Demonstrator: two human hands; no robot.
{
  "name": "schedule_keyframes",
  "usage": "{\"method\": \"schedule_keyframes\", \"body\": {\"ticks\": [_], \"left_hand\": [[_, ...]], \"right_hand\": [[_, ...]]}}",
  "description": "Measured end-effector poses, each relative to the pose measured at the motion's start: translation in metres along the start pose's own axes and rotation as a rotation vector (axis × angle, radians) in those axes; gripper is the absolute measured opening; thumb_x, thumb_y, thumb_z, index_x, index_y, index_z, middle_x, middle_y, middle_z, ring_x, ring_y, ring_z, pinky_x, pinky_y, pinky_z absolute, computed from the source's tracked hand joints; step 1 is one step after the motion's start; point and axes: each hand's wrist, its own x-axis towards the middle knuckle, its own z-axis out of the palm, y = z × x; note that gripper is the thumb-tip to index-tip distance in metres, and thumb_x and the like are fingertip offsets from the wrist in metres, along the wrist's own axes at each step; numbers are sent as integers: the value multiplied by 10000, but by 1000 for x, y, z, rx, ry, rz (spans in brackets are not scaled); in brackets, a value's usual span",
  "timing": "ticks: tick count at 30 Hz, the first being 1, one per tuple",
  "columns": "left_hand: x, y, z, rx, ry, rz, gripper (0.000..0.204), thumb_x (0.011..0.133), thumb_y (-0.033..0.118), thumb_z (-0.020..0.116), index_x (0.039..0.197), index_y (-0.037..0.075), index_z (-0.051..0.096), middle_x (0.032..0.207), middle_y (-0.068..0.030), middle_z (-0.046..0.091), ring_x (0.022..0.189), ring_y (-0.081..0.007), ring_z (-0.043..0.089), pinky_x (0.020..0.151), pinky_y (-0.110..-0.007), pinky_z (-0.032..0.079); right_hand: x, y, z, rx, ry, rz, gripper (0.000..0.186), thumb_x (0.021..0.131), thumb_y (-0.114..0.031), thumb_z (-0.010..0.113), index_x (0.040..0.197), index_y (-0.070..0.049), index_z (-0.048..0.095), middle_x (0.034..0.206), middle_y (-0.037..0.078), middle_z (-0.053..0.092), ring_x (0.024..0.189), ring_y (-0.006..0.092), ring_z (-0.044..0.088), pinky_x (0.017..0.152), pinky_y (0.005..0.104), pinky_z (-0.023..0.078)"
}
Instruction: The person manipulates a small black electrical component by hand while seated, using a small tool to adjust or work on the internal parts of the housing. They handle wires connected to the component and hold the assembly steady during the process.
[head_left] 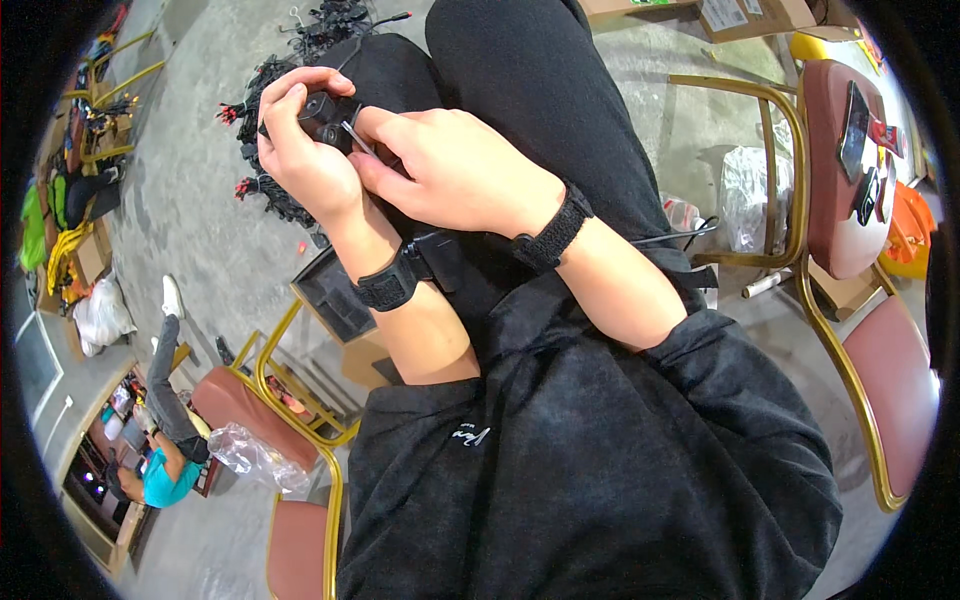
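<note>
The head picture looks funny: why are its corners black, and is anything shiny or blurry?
Head view: the fisheye picture is round, leaving black corners; head view: the left clear bag glints; head view: left hand and right hand look fairly sharp, but details along the left rim are hard to tell.

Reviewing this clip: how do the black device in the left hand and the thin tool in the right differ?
Shape: the black device is chunky, while the thin tool is narrow and straight.
Colour: the black device is dark; the thin tool looks silvery.
Hold: the left hand cups the black device, while the right hand pinches the thin tool.
Shared: fingers partly hide both.
</note>
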Motion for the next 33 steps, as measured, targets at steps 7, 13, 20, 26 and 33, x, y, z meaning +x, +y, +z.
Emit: {"method": "schedule_keyframes", "body": {"ticks": [7,13,20,26,33], "left_hand": [[0,0,1,22,-12,18,226,806,117,430,764,-49,578,705,-121,586,656,-188,560,666,-295,459],[-1,2,3,25,-9,16,227,811,112,426,766,-50,578,710,-121,587,655,-187,559,668,-294,460],[0,2,1,35,-10,6,222,806,108,426,755,-52,571,712,-115,582,654,-185,554,672,-293,455],[-3,6,7,-20,27,-44,200,796,100,440,758,-45,571,704,-118,575,654,-181,547,657,-280,446],[-4,5,7,-66,53,-59,182,789,85,442,754,-46,564,697,-114,567,637,-175,540,643,-275,444]], "right_hand": [[0,0,0,-7,5,9,189,849,-218,529,836,-30,508,675,177,588,662,356,591,591,434,472],[1,1,-1,-5,3,-5,230,839,-248,515,841,-19,519,667,198,602,648,373,606,605,457,493],[0,0,0,3,11,-12,227,856,-244,494,835,-19,509,664,198,601,642,374,603,602,461,490],[0,0,0,-12,8,-10,230,887,-222,459,827,-3,497,655,203,596,627,380,593,588,467,481],[0,0,1,-9,36,-62,219,900,-201,447,831,0,499,671,202,595,628,371,589,568,453,476]]}}
